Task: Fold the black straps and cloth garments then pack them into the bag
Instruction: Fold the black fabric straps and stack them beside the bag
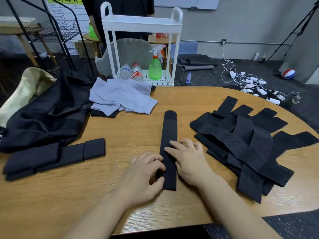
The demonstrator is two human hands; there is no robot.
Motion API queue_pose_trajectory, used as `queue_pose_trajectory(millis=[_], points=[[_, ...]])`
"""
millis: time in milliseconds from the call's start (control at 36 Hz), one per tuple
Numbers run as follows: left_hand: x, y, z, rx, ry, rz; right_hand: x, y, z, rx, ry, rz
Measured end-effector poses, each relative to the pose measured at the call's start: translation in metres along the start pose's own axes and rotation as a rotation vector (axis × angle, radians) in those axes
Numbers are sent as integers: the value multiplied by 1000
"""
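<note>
- Our left hand pinches the near end of one black strap lying flat on the wooden table.
- Our right hand presses it with straight fingers.

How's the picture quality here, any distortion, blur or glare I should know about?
Head view: wide-angle distortion bows the table edge and tilts the cart; lighting is soft and even, with faint shadows under the left hand and right hand; no strong glare; the strap is fairly sharp, while the bag at the left edge and the background look soft.
</note>
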State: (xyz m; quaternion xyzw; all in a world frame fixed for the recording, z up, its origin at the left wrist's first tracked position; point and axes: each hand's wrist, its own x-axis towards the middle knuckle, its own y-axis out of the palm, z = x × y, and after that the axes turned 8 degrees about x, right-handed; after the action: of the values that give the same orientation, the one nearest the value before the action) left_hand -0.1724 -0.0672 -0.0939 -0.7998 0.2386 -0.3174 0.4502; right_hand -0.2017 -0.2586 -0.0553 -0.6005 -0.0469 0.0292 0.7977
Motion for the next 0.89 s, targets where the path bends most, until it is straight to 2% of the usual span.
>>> queue_pose_trajectory(millis=[250,500,611,750,806,889], points=[[0,-3,-2,-9,-14,45,49,1,-20,-84,133,45],[-1,-5,-4,15,-7,79,68,-7,-26,-108,173,57],[-3,-8,-6,-22,-8,95,51,-16,-21,39,166,-45],[-6,-12,-2,-267,-117,-44,-3,-20,-14,283,54,-330],[-8,-15,-3,-316,-126,-101,-28,-17,-10,381,63,-347],[-11,-18,-8,-267,-86,-72,-58,-7,-6,504,37,-250]])
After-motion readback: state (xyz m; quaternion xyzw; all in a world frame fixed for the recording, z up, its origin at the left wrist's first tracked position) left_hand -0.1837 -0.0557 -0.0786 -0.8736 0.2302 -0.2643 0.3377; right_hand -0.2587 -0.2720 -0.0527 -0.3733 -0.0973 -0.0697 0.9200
